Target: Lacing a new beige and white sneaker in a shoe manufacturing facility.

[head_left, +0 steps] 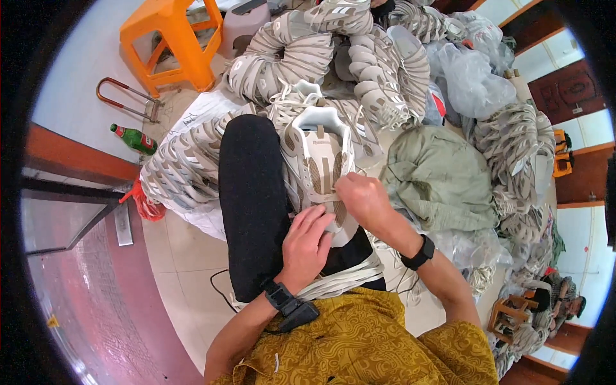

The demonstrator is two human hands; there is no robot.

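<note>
A beige and white sneaker upper (316, 154) rests between my knees, its opening pointing away from me. My left hand (307, 249) holds it at the near end, fingers bent over the toe area and thumb lower down. At the right edge of the lace holes, my right hand (366, 200) is closed in a pinch on a pale shoelace, with its fingertips mostly hidden. One pale strip crosses the tongue between the two hands. Across my lap lies a bundle of off-white shoelaces (343, 281), below my left hand.
Nested rows of similar uppers (282, 54) surround me, with another row (192, 157) at left. An olive cloth bundle (443, 179) lies at right, near clear plastic bags (475, 80). An orange stool (170, 45) and green bottle (136, 139) stand left; another person (564, 301) sits far right.
</note>
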